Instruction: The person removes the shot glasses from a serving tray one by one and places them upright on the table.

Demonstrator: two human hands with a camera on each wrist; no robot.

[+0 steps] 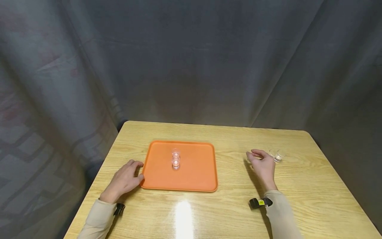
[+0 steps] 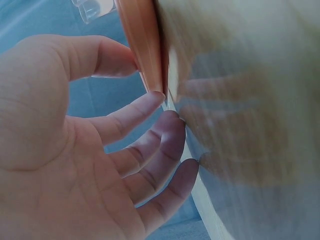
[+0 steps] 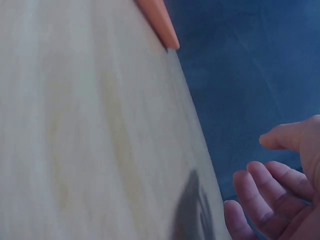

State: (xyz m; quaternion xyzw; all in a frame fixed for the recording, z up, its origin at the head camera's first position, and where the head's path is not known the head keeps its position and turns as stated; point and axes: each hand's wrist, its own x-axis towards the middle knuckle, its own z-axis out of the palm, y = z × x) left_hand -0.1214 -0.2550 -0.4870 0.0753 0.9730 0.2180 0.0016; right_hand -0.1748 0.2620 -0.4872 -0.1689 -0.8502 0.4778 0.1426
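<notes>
An orange tray point(image 1: 194, 179) lies on the wooden table, left of centre. Two small clear glasses point(image 1: 176, 163) stand on it, one behind the other. My left hand point(image 1: 126, 177) is at the tray's left edge, thumb and index fingertip touching the rim, fingers loosely bent. In the left wrist view, the thumb point(image 2: 112, 57) meets the orange rim. My right hand point(image 1: 264, 167) hovers over the table right of the tray, its fingers relaxed and holding nothing. Just beyond it are more clear glasses point(image 1: 278, 157), partly hidden by the hand.
The wooden table point(image 1: 232, 212) reaches back to a grey curtain point(image 1: 194, 66), which also hangs along both sides. A bright light reflection point(image 1: 183, 219) shows near the front. Each wrist wears a small black device, such as the right one point(image 1: 259, 202).
</notes>
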